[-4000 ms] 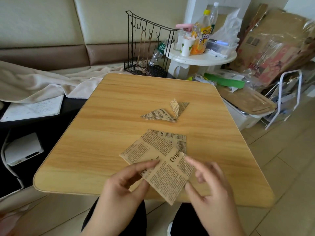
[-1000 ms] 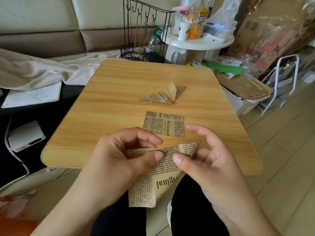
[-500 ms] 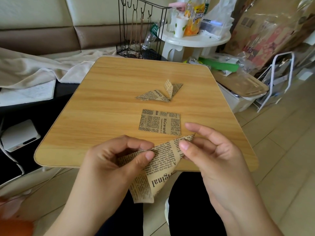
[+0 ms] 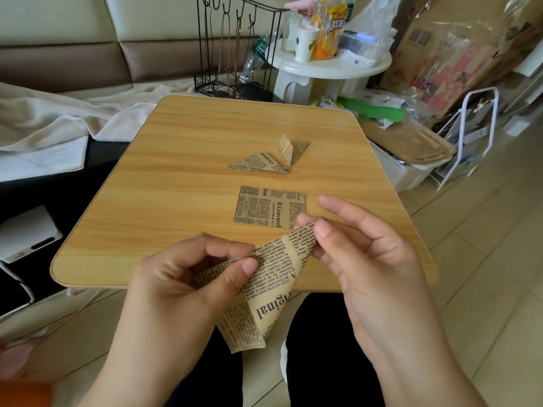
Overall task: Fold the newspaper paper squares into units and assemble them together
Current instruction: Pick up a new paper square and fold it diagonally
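I hold a newspaper-print paper square [image 4: 264, 292] bent over into a triangle, above the near edge of the wooden table [image 4: 182, 201]. My left hand [image 4: 188, 277] pinches its left corner between thumb and fingers. My right hand [image 4: 361, 251] pinches the upper right corner, index finger stretched out. The lower point hangs below the table edge. A flat paper square [image 4: 269, 207] lies on the table just beyond my hands. Farther back lie the folded units [image 4: 271, 158], two triangular pieces touching, one flap standing up.
A black wire rack [image 4: 235, 48] stands behind the table's far edge. A white round side table [image 4: 329, 69] with bottles and a cup is at the back right. A beige cloth [image 4: 58, 118] lies at left; a white box [image 4: 26, 233] sits low left.
Since four seconds ago I lifted one square off the flat one and bent it into a triangle. In the last second my hands shifted slightly along its top edge.
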Available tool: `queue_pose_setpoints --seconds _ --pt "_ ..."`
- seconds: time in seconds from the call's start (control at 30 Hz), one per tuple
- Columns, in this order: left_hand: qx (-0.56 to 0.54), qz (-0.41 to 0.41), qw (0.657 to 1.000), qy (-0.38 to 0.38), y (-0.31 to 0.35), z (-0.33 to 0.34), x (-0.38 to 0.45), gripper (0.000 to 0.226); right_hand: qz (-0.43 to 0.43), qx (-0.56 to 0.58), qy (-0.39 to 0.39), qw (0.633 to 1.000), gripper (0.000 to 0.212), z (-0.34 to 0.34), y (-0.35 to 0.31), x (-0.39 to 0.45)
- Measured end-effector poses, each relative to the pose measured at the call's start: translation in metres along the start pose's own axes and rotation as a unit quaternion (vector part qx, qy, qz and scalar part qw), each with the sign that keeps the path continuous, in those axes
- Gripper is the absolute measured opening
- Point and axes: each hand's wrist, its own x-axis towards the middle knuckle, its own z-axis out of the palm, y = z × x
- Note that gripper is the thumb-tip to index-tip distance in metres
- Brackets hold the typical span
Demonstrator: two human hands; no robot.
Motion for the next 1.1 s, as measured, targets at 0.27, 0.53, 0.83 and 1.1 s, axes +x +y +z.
queue_pose_setpoints --seconds 0.27,0.53,0.83,1.1 --pt "0.021 0.018 1.0 0.01 -0.0007 -0.0007 -0.001 0.017 -0.012 -0.155 0.017 0.988 0.036 0.0034 0.0005 -0.0028" --pt "-0.005 0.008 1.0 0.019 0.0023 -0.0007 -0.0012 0.022 -0.033 -0.141 -0.018 0.989 0.023 -0.0003 -0.0015 -0.0033" --pt "-0.013 0.03 0.999 -0.005 0.0033 -0.0008 -0.0024 0.019 -0.023 -0.052 -0.024 0.998 0.007 -0.0031 0.0043 0.0006" --pt "0.005 0.055 0.998 0.0 0.0032 -0.0029 -0.0039 0.015 -0.063 -0.079 -0.004 0.995 0.007 -0.0012 0.0043 0.0013"
